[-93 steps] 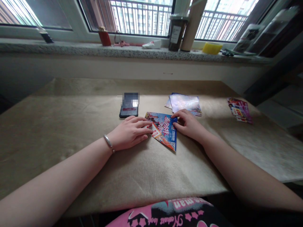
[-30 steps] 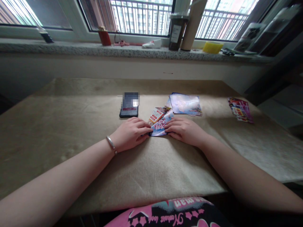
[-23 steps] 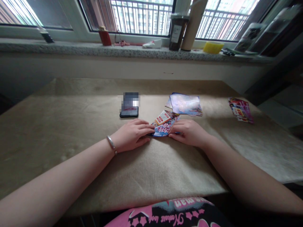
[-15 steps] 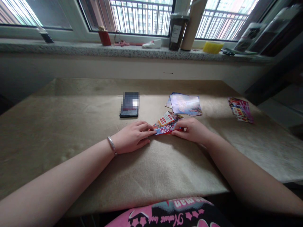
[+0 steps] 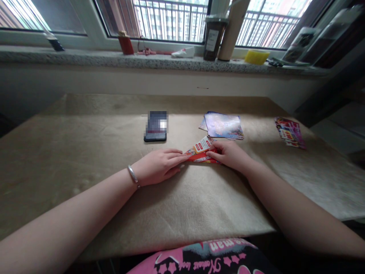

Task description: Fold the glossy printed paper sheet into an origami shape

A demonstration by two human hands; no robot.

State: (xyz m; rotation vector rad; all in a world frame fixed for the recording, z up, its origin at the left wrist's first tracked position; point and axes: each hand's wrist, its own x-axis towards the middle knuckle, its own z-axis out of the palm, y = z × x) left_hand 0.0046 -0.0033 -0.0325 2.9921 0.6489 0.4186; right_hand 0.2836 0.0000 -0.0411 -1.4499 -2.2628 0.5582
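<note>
A folded printed leaflet (image 5: 199, 156) lies on the table between my hands, a red strip with white characters along its near side and a white-and-orange part with red labels behind. My left hand (image 5: 160, 164) is open, palm down, its outstretched fingertips resting on the leaflet's left end. Thumb and fingers of my right hand (image 5: 228, 154) are closed on the leaflet's right part and hide some of it. Just behind sits a small pile of bluish printed sheets (image 5: 224, 125). A phone (image 5: 156, 127) lies beyond my left hand, its screen pixelated.
Several colourful folded papers (image 5: 290, 133) lie at the right side of the table (image 5: 114, 213). Along the stone windowsill (image 5: 94, 58) stand a red container (image 5: 126, 43), a dark lidded cup (image 5: 214, 38), a tan tube (image 5: 231, 32) and a yellow block (image 5: 256, 57).
The leaflet's near strip now shows red where a blue-and-white pattern showed before. My right hand has shifted slightly, its fingers now further over the leaflet. My left hand has barely moved.
</note>
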